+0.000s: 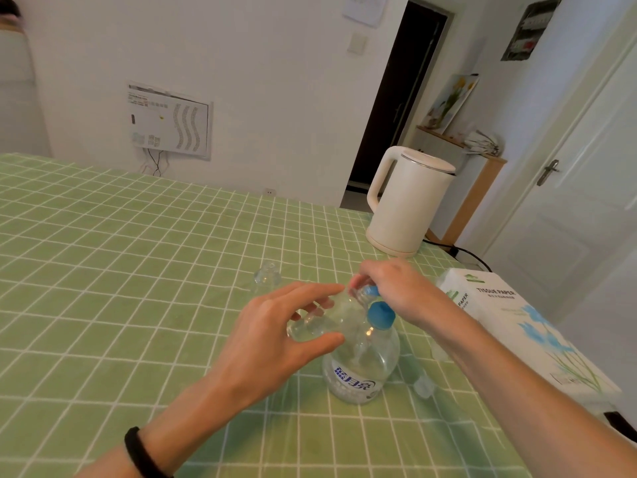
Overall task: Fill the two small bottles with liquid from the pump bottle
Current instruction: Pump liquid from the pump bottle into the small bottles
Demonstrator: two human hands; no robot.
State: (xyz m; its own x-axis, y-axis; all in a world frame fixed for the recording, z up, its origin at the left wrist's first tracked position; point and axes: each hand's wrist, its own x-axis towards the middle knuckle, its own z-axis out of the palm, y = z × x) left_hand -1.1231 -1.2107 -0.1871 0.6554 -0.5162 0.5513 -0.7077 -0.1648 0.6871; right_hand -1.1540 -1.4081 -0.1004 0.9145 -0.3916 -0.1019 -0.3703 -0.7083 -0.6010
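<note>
Lower centre of the frame: a clear pump bottle (360, 369) with a blue pump top stands upright on a green checked tablecloth (138, 270), with only a shallow, bubbly layer visible at its base. The left hand (275, 339) grips a small bottle (319, 322) between curled fingers and thumb, tilted with its mouth against the pump spout. How full it is cannot be told. The right hand (396, 291) curls over the pump top. A second small bottle (267, 276) stands apart, just above centre, and looks empty. At right are a white kettle (408, 201) and a tissue box (524, 326).
</note>
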